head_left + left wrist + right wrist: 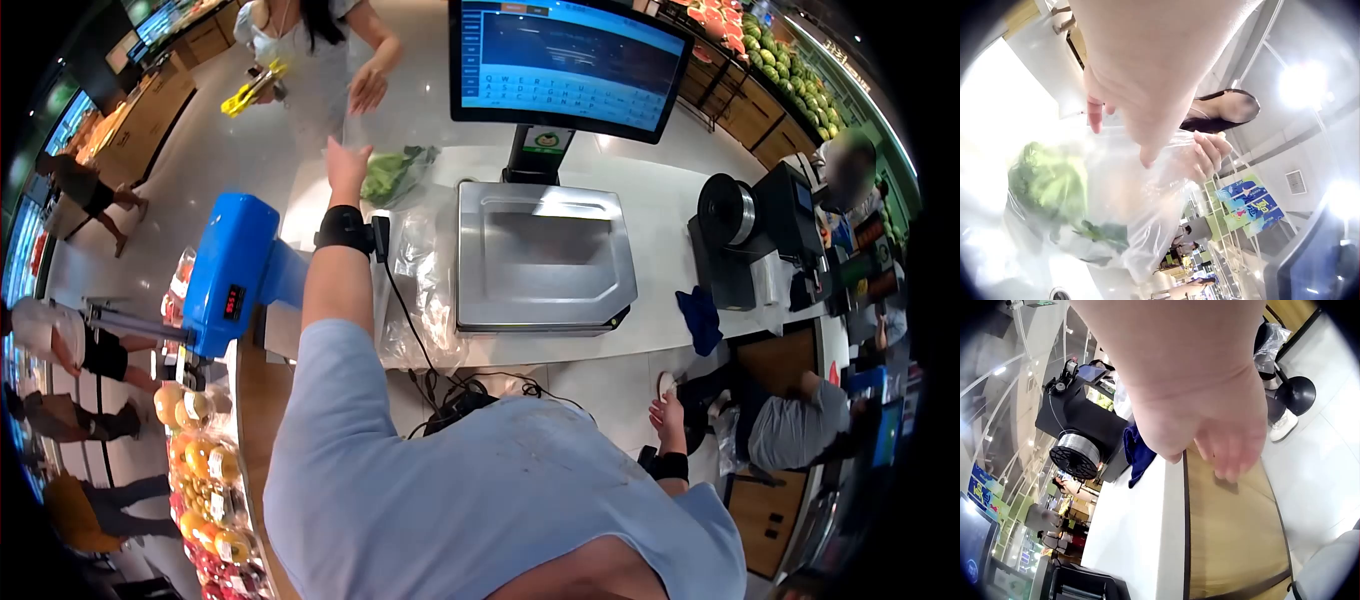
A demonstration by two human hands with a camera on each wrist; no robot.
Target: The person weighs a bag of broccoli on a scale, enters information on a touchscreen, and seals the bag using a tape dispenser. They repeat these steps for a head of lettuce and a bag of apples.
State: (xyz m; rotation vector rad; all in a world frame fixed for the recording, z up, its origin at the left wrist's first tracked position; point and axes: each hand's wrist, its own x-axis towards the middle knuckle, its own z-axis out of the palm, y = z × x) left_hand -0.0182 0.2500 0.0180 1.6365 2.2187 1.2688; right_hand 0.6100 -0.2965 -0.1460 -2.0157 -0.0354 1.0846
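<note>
My left hand [347, 165] reaches out over the far left of the counter. Beside it lies a clear plastic bag of leafy greens [385, 178]. In the left wrist view the thumb and fingertips of that hand overlap the top of the clear bag [1138, 219], spaced apart. Another person's hand [1210, 155] holds the bag's upper edge there. Green leaves [1054, 181] show through the plastic. My right hand [668, 415] hangs low beside my body with its fingers loosely bent, holding nothing; the right wrist view shows this hand [1210, 419] near the counter's wooden front.
A steel weighing scale [545, 255] fills the counter's middle, under a touch screen [570, 65]. Loose clear bags [420, 260] lie left of it. A blue machine [230, 270] stands at the left edge. At right are a dark blue cloth [700, 318] and a black machine with a reel [740, 215].
</note>
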